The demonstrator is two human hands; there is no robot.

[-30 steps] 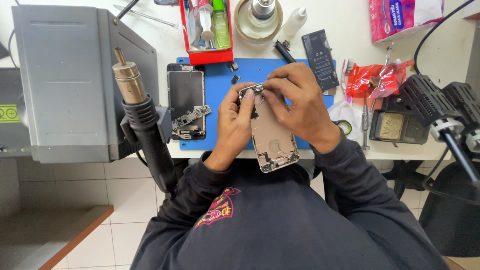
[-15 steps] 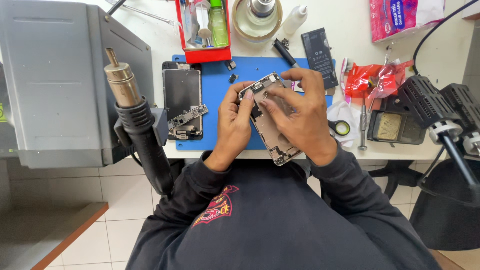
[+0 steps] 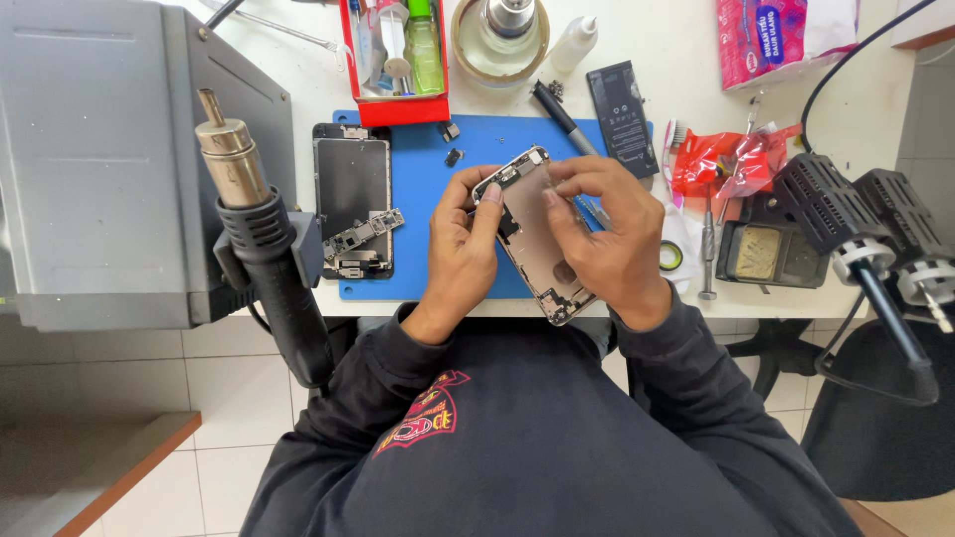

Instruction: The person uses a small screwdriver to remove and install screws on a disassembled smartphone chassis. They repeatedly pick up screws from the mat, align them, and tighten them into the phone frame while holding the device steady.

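I hold an opened phone housing (image 3: 530, 224), rose-gold inside, tilted above the blue work mat (image 3: 423, 169). My left hand (image 3: 464, 249) grips its left edge, with the thumb near the top corner. My right hand (image 3: 604, 234) covers its right side, fingertips pressing on the upper inner part. A black phone screen (image 3: 350, 189) lies on the mat's left side with a small circuit board (image 3: 363, 237) and metal parts resting on its lower end. Two tiny dark parts (image 3: 453, 144) lie on the mat above my left hand.
A grey hot-air station (image 3: 95, 149) with its nozzle handle (image 3: 254, 234) stands at left. Behind the mat: a red tray of tools (image 3: 393, 55), a round glass dish (image 3: 500, 35), a black battery (image 3: 619, 104), a pen (image 3: 557, 104). At right: red wrappers (image 3: 731, 159), screwdriver (image 3: 707, 254), soldering stands (image 3: 856, 224).
The view shifted slightly. The housing has turned a little in my hands, and my right fingers now lie further across its upper inner face.
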